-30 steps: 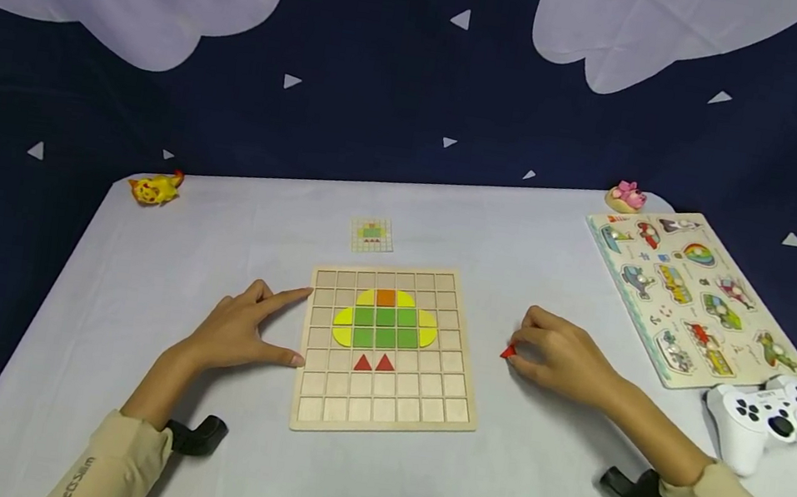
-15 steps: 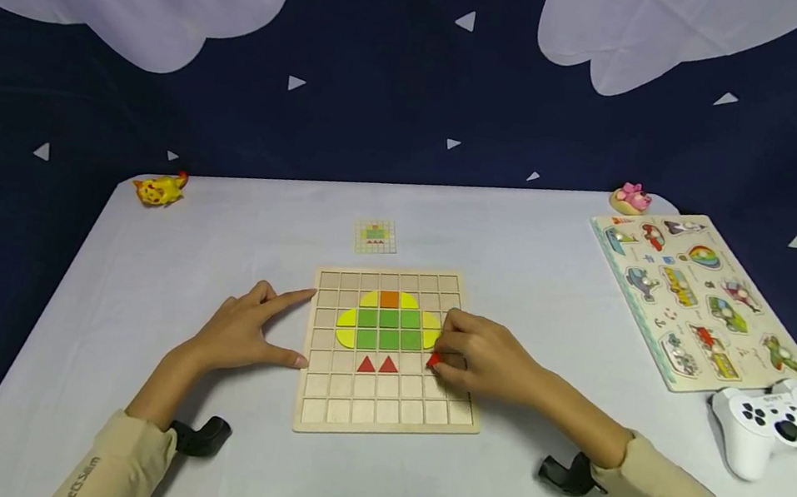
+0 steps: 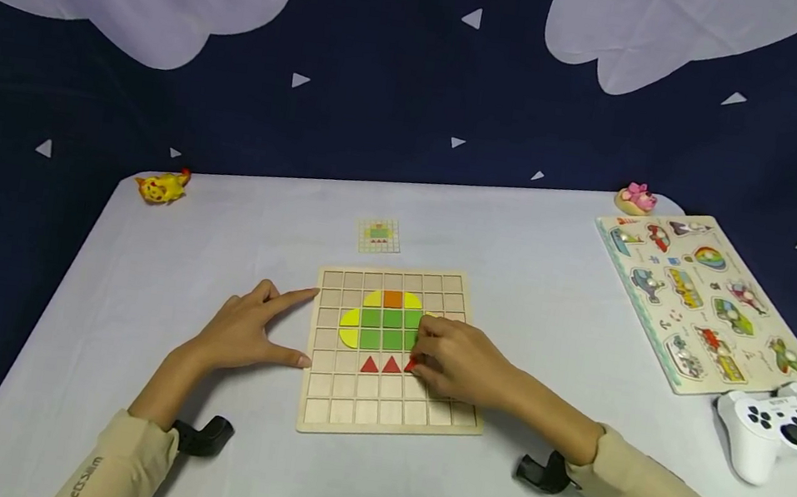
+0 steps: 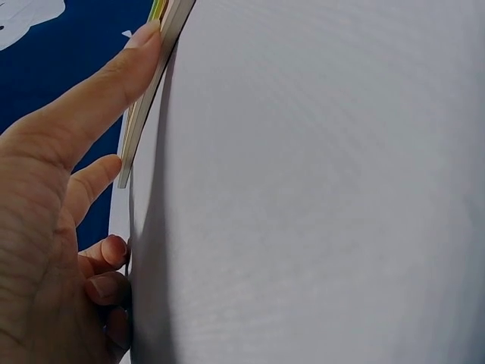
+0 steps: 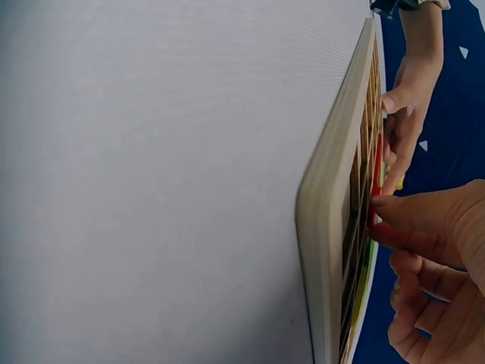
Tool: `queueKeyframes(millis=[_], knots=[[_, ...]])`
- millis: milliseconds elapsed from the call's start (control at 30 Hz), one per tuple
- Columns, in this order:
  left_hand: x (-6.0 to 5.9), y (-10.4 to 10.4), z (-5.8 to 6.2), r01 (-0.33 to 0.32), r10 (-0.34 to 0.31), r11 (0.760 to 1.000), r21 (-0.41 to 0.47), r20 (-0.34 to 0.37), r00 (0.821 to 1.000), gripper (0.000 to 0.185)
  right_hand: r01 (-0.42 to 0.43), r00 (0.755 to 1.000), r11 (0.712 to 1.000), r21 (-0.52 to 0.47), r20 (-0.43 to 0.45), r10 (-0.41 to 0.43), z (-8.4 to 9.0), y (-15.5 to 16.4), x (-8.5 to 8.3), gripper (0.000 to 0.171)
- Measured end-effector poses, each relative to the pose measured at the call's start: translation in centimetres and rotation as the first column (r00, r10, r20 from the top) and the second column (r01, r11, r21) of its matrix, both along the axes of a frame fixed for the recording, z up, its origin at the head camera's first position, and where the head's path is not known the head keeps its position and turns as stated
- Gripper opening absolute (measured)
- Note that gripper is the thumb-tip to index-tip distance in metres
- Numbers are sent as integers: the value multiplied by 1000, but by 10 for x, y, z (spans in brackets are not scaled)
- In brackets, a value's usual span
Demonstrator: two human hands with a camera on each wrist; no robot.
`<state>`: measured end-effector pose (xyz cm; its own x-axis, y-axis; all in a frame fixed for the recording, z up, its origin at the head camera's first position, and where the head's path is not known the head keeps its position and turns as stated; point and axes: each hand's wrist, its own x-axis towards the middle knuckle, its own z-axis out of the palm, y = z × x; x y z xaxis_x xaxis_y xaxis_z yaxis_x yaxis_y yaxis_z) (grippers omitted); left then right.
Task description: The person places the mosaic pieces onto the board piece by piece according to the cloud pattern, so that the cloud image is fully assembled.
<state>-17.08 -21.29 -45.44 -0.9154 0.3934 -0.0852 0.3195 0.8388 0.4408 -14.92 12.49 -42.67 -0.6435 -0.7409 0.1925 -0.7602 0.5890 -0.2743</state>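
A wooden grid board (image 3: pixel 386 422) lies on the white table, carrying green squares, yellow curved pieces, an orange square and two red triangles (image 3: pixel 381 365). My right hand (image 3: pixel 455 361) rests on the board and pinches a third red triangle (image 3: pixel 412 365) just right of those two; the right wrist view shows the fingertips on the red piece (image 5: pixel 379 227) against the board (image 5: pixel 326 227). My left hand (image 3: pixel 243 335) lies on the table, its forefinger and thumb touching the board's left edge (image 4: pixel 148 98), and holds nothing.
A small pattern card (image 3: pixel 378 235) lies behind the board. A picture peg puzzle (image 3: pixel 708 299) and a white game controller (image 3: pixel 783 429) sit at the right. A yellow toy (image 3: pixel 160 186) and a pink toy (image 3: pixel 635 198) stand at the far corners.
My right hand carried the red triangle from the table on the right onto the board, then further left to beside the two red triangles. The left hand stayed put.
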Motion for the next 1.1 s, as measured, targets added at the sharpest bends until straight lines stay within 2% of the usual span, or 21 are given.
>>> queueKeyframes(millis=[333,700,1100], knots=[[-1,-1,-1,1,-1,1000,6,5,1000,99,-20,998,1000,-6,52,20,0,3,-2,10],[-2,-5,-3,-10,10,1000,8,1,1000,98,-8,993,1000,5,121,7,2,-1,-8,7],[-5,-7,-9,-17,17,1000,1,25,1000,100,7,996,1000,-1,88,-7,-5,-1,-9,13]])
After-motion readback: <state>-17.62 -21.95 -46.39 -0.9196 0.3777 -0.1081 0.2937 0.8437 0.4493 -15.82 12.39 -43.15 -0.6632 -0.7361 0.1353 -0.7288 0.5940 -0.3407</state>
